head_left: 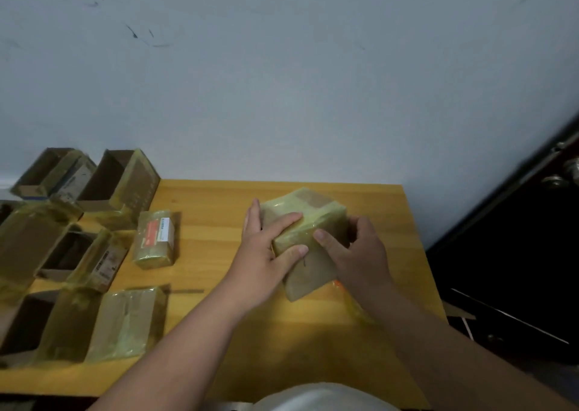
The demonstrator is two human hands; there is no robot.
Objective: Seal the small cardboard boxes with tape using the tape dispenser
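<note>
Pressing tape down w/ both hands: left hand [266, 247] and right hand [354, 247] grip the box [307, 232], tilted mid-table [219, 332], mostly wrapped in yellowish film. Orange dispenser [340, 285] prob. under it. Farther left, sealed small box [155, 238]; open boxes [119, 178] beyond still need sealing.

wall [282, 81]: pale, scuffed | table [219, 210]: yellow wood | door [517, 222]: dark, right

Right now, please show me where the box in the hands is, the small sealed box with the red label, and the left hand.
box in the hands [308, 214]: head view, on its taped top face.
small sealed box with the red label [155, 238]: head view, top face.
left hand [266, 247]: head view, back of the hand.
</note>
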